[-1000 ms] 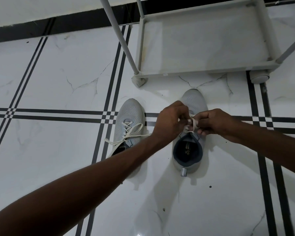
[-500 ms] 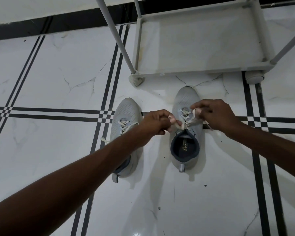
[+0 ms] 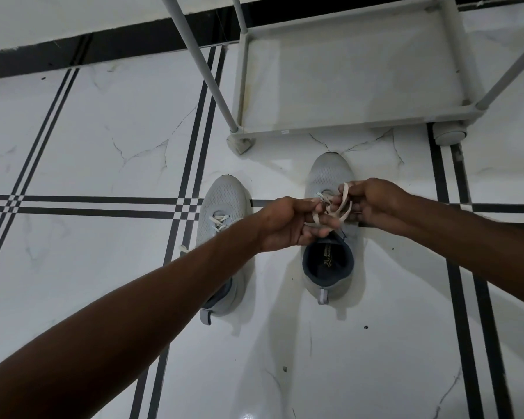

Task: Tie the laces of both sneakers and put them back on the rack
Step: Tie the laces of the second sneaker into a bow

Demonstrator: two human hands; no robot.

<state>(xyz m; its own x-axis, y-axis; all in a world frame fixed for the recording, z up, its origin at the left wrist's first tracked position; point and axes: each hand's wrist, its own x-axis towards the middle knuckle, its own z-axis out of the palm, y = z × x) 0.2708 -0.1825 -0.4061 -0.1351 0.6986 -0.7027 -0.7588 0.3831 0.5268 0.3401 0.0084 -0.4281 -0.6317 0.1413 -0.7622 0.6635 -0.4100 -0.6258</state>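
At centre-left of the frame a grey sneaker [image 3: 223, 225] sits on the tiled floor [image 3: 82, 140], partly under the forearm. Right of it, the left hand [image 3: 288, 223] and right hand [image 3: 375, 204] pinch the laces [image 3: 334, 207] above the second sneaker [image 3: 330, 261]. Upper right, the rack [image 3: 330, 128] shelf holds nothing.

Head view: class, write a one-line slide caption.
Both hands knot the laces of the right sneaker before an empty rack.
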